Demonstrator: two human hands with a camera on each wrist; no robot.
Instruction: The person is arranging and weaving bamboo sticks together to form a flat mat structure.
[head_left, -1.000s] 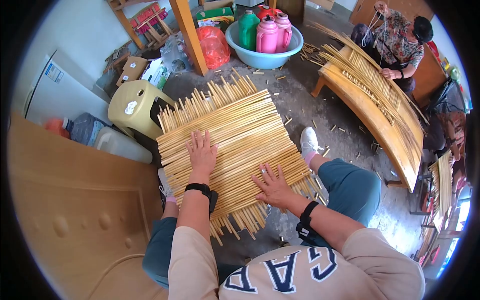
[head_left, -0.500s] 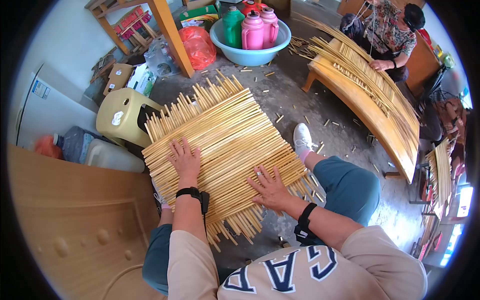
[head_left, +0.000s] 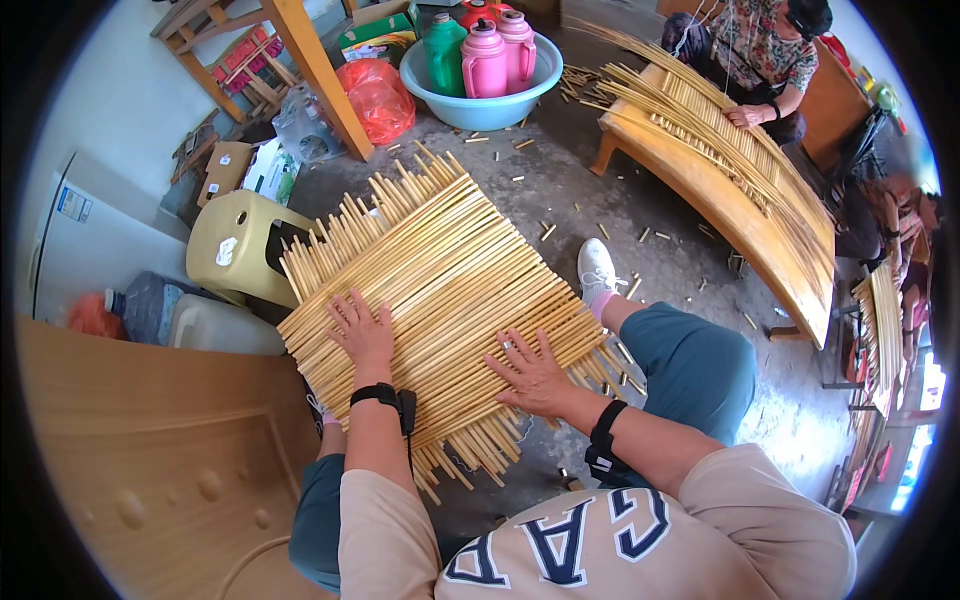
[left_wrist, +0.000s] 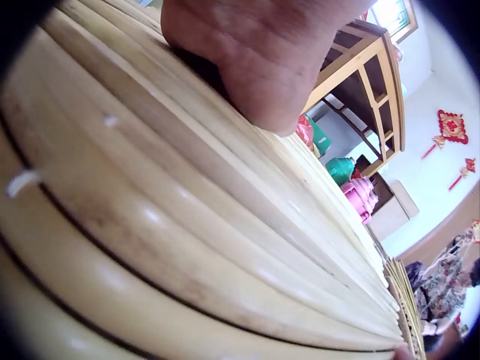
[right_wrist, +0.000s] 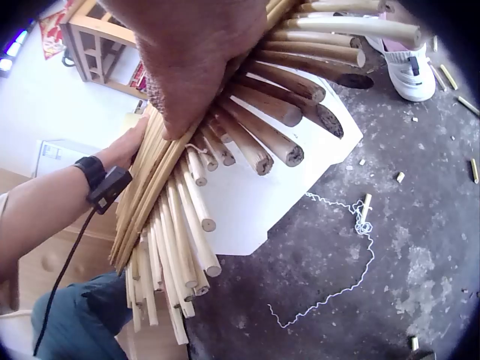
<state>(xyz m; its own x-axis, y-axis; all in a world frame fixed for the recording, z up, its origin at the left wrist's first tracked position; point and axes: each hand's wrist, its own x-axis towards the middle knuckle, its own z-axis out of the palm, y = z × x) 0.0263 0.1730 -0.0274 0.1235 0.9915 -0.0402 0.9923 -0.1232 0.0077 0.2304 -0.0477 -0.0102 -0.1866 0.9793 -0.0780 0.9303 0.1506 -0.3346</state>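
A mat of light brown reed sticks (head_left: 440, 300) laid side by side fills the middle of the head view, with a lower layer of crossing sticks jutting past its far and near edges. My left hand (head_left: 368, 335) rests palm down on its left part, fingers spread. Toward the near right edge my right hand (head_left: 530, 375) presses flat, fingers spread too. Neither hand curls round anything. In the right wrist view, cut stick ends (right_wrist: 262, 154) stick out under the right hand, above a white panel (right_wrist: 225, 217). Smooth sticks (left_wrist: 187, 195) fill much of the left wrist view.
A beige stool (head_left: 240, 235) stands left of the mat. Beyond is a blue basin (head_left: 480, 105) with thermos flasks. At right another person works reeds on a wooden bench (head_left: 715, 190). Cut stick pieces and a white string (right_wrist: 330, 292) lie on the floor.
The head view has shifted, so the room appears farther left. The mat has turned slightly, its far edge swinging left, with both hands staying flat on it.
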